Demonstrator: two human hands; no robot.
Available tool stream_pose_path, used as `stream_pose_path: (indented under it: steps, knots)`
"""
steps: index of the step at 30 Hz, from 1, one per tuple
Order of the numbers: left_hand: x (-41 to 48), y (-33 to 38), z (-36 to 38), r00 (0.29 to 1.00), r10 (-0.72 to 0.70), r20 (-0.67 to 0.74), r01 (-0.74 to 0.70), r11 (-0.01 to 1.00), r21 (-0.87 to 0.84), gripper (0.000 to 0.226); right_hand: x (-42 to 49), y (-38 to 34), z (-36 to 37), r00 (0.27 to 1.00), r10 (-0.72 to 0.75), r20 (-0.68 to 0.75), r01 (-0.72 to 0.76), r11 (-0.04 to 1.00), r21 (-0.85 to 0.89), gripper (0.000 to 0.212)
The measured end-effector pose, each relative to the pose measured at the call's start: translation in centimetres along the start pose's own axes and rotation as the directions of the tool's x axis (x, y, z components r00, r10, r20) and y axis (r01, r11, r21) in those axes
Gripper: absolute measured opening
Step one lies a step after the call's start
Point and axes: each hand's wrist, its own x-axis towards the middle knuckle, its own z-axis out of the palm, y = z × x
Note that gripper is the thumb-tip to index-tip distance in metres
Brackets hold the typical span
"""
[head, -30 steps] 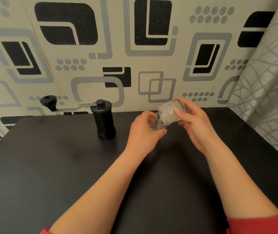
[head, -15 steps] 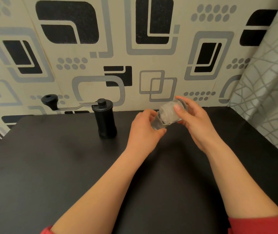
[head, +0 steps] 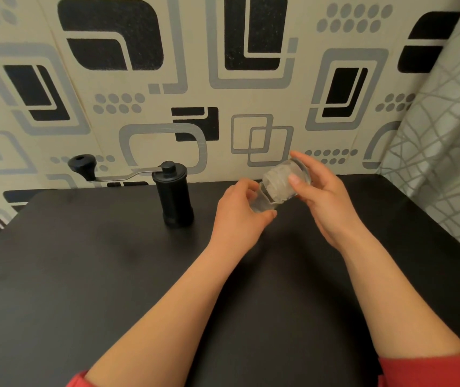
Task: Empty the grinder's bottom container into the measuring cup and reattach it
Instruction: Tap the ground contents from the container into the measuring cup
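A black hand grinder (head: pixel 173 196) with a crank handle (head: pixel 82 164) stands upright at the back of the black table (head: pixel 83 275). My right hand (head: pixel 326 202) holds a clear bottom container (head: pixel 284 181), tilted mouth-down to the left. Its mouth rests over a small clear measuring cup (head: pixel 262 203), which my left hand (head: pixel 240 219) grips on the table. Pale material shows inside the container. My left fingers hide most of the cup.
A patterned wall runs behind the table. A grey-patterned curtain (head: pixel 446 163) hangs at the right, past the table's right edge. Red sleeves show at the bottom of the view.
The container stays tilted over the cup. Both hands hold nearly the same place; the view has shifted slightly.
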Motion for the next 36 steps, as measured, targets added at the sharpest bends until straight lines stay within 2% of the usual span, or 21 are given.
stream_pose_path:
  steps: [12,16,22,29,33,36]
  knots:
    - [0.02,0.04,-0.01,0.999,-0.027,0.019,0.027,0.999,-0.017,0.045,-0.06,-0.25,0.1,1.0,-0.007,0.025,0.006,0.999,0.047,0.045]
    - [-0.03,0.12,0.03,0.999,-0.034,0.028,0.035,0.999,-0.029,0.046,-0.11,-0.41,0.22,1.0,-0.006,0.015,0.005,0.999,0.047,0.04]
    - [-0.06,0.18,-0.05,0.999,-0.032,0.032,0.033,0.999,-0.025,0.046,-0.21,-0.45,0.3,1.0,-0.017,-0.024,0.017,1.0,-0.025,0.041]
    - [0.05,-0.01,-0.12,1.0,-0.024,0.007,0.025,0.999,-0.03,0.046,-0.06,-0.12,0.14,0.996,0.086,-0.001,-0.086,0.996,-0.015,0.053]
    - [0.05,-0.03,-0.08,1.0,-0.025,-0.004,0.025,0.999,-0.026,0.047,-0.08,-0.26,0.12,0.993,0.115,0.024,-0.116,0.993,0.027,0.041]
    - [0.03,-0.06,-0.1,1.0,-0.021,-0.005,0.021,1.0,-0.023,0.047,-0.14,-0.4,0.04,0.996,0.089,0.021,-0.089,0.996,-0.01,0.036]
